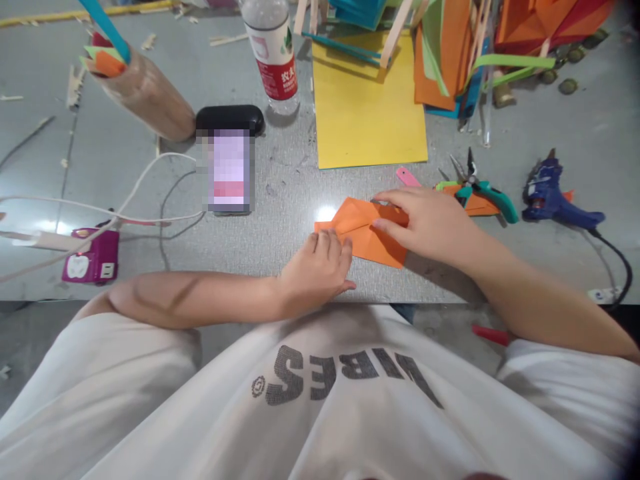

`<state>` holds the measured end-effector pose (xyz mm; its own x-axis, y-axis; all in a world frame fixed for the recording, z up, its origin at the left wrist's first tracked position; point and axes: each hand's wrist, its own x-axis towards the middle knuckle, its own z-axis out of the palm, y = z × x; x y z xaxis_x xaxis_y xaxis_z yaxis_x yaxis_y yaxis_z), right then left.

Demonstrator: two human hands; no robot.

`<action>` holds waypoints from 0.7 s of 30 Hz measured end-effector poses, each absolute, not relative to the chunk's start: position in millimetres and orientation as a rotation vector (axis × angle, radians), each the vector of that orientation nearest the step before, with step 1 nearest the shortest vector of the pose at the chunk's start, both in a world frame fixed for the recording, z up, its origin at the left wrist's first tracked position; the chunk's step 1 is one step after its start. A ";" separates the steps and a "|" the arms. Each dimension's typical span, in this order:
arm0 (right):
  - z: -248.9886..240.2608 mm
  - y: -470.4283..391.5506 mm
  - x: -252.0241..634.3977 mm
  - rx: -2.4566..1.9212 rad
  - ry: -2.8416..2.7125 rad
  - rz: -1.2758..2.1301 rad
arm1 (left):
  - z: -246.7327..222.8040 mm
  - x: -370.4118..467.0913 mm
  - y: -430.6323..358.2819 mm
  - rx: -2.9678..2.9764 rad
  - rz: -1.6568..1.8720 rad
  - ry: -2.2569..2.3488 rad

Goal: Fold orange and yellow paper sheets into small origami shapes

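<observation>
Currently, an orange folded paper (383,250) is kept flat near the tabletop's (280,247) near edge, a little right of centre, w/ both hands laid on it. Its left end is pressed by the bent fingers of the left hand (315,267), thumb off toward the near edge; whether anything is pinched under that palm can't be told. Its far right part is touched by the right hand (435,220), thumb & index spread apart, so no closed grip is seen there.

Step in hand is judged to be creasing: a slanted fold line is seen across the paper, & the layers are prob. being smoothed. For the next move, aligned edges are called for, w/ the left end pinned & firm pressure run along the fold; if slippage is allowed, the crease could be skewed.

Just beyond, yellow paper (370,127) is laid at the far side; teal-handled pliers (470,180) & a blue glue gun (545,190) are set to the right, a phone (230,167) to the left.
</observation>
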<state>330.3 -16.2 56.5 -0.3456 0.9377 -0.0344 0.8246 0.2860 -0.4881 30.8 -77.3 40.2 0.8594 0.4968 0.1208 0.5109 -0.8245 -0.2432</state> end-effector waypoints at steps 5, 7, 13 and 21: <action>46.0 -18.9 324.7 -1.569 -2.328 0.553 | 35.1 28.7 -76.6 -2.779 -0.059 -0.730; 45.7 -18.2 323.8 -1.548 -2.316 0.546 | 34.7 28.8 -77.3 -2.776 -0.057 -0.722; 54.9 -13.8 327.5 -1.515 -2.263 0.547 | 44.9 30.9 -82.5 -2.800 0.143 -0.796; 65.0 -17.0 332.1 -1.358 -2.246 0.821 | 49.5 30.8 -73.2 -2.746 0.121 -0.826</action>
<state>332.1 -17.0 65.0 -0.4551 0.8900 0.0278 0.6626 0.3593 -0.6572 30.8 -73.2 49.5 0.8340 0.5517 -0.0020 0.5292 -0.8010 -0.2800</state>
